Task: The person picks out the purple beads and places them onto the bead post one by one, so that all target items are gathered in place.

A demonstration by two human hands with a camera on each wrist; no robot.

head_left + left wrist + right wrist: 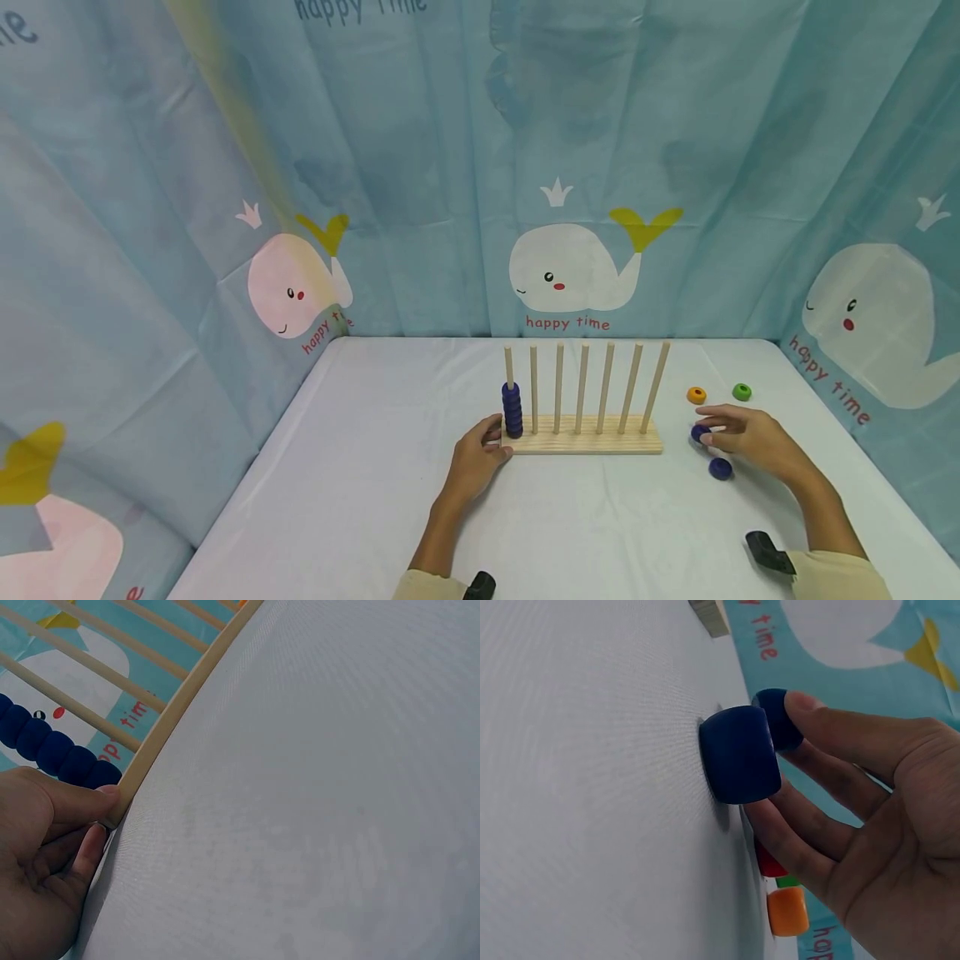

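On the white table, just right of the wooden rack: a dark blue ring, pinched at the fingertips of the right hand. A second blue ring lying loose just beside that hand, nearer the camera. Farther back, an orange ring and a green ring, well apart from the fingers. At the rack's left end, a stack of blue rings threaded on the first peg. Left hand gripping that end of the base, thumb pressed against the wood. Whale-print curtain behind.
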